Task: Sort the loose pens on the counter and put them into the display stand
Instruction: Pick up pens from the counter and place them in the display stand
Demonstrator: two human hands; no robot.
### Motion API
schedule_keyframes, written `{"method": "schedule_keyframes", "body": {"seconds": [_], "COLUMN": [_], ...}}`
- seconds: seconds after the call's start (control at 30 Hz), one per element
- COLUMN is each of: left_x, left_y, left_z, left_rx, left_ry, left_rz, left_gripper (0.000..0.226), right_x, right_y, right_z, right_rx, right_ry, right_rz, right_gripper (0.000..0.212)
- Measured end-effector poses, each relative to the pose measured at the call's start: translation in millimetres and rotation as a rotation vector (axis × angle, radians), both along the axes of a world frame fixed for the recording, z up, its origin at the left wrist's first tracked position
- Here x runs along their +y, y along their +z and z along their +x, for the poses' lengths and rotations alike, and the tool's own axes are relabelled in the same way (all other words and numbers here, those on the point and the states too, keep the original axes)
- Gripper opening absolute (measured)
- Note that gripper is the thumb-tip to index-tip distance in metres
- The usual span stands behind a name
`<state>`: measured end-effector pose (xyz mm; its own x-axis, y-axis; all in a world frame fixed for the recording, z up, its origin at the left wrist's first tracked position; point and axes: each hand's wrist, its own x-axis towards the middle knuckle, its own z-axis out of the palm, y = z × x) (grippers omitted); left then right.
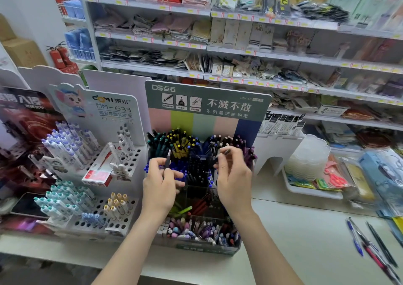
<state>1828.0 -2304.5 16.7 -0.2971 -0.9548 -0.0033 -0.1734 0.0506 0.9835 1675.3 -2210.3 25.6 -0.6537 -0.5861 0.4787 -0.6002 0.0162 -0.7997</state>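
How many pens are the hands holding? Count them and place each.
2. One upright slim dark pen pinched by the left hand; one tilted slim dark pen pinched by the right hand. Palms could hide more.

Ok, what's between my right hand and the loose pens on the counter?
Just bare counter, as the head view shows. Your right hand is over the stand; the loose pens lie further right.

Carrying "DS点石", "DS-756", "不溅不散" and "不溅墨细尖钢笔" on the green back card (207, 101) of the display stand (202, 250). Showing "domi 東米", "DM-633" and "萌宠乐园按动笔" on the white card (113, 110) to its left. Reading "DANUE", faintly, on a shelf box (217, 32).
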Motion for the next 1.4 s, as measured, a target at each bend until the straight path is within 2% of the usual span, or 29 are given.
{"method": "schedule_keyframes", "body": {"seconds": [0.07, 0.13, 0.3, 0.4, 0.47, 0.6, 0.7, 0.8, 0.97, 1.03, 1.1, 1.17, 1.2, 1.3, 1.4], "left_x": [1.7, 3.1, -1.1, -2.4, -3.0, -0.6, 0.9, -0.1, -1.3, -4.0, -5.8, -7.7, -9.1, -15.9, -30.6], "left_y": [-5.8, -12.5, -18.1, -15.0, -13.8, -12.8, -11.3, -8.9, -8.2, -8.6, -7.2, -3.9, -1.3, 6.5, 10.2], "left_z": [-0.9, -3.5, -5.9, -1.3, 0.8, 1.9, 1.1, -0.8, 0.7, 2.6, 4.7, 7.6, 10.0, 19.2, 25.7], "left_rx": [-0.028, -0.039, 0.008, -0.014, -0.021, -0.04, -0.04, -0.028, -0.049, -0.063, -0.028, 0.017, 0.033, 0.042, -0.008], "left_ry": [-0.019, -0.045, -0.089, -0.145, -0.169, -0.167, -0.194, -0.208, -0.172, -0.197, -0.236, -0.244, -0.247, -0.23, -0.019], "left_rz": [0.04, 0.073, 0.176, 0.152, 0.15, 0.146, 0.139, 0.132, -0.004, -0.047, -0.049, -0.07, -0.083, -0.131, -0.217], "left_gripper": [0.024, 0.023, 0.02, 0.019, 0.022, 0.029, 0.029, 0.028, 0.024, 0.025, 0.026, 0.026, 0.026, 0.024, 0.026], "right_x": [-2.7, -5.5, -15.1, -13.9, -10.8, -12.5, -15.6, -17.2, -17.9, -21.0, -26.3, -31.8, -35.2, -44.9, -56.0], "right_y": [-13.1, -23.1, -28.7, -35.3, -35.1, -32.5, -41.9, -53.2, -43.6, -31.4, -14.3, 3.0, 8.8, 21.3, 30.0], "right_z": [-1.8, -0.5, -3.6, -1.6, 2.1, 0.3, 3.4, 3.7, 11.3, 23.1, 34.7, 40.9, 40.6, 39.8, 42.2], "right_rx": [0.108, 0.263, 0.461, 0.565, 0.602, 0.479, 0.543, 0.605, 0.531, 0.441, 0.161, -0.153, -0.232, -0.244, -0.136], "right_ry": [0.174, 0.247, -0.038, 0.037, 0.102, 0.028, -0.016, 0.026, -0.144, -0.105, 0.04, 0.122, 0.136, 0.233, 0.169], "right_rz": [0.214, 0.347, 0.391, 0.431, 0.428, 0.323, 0.35, 0.445, 0.379, 0.32, 0.229, 0.115, 0.094, 0.125, 0.017], "right_gripper": [0.01, 0.013, 0.025, 0.05, 0.057, 0.04, 0.031, 0.034, 0.033, 0.035, 0.034, 0.02, 0.012, 0.006, 0.006]}}
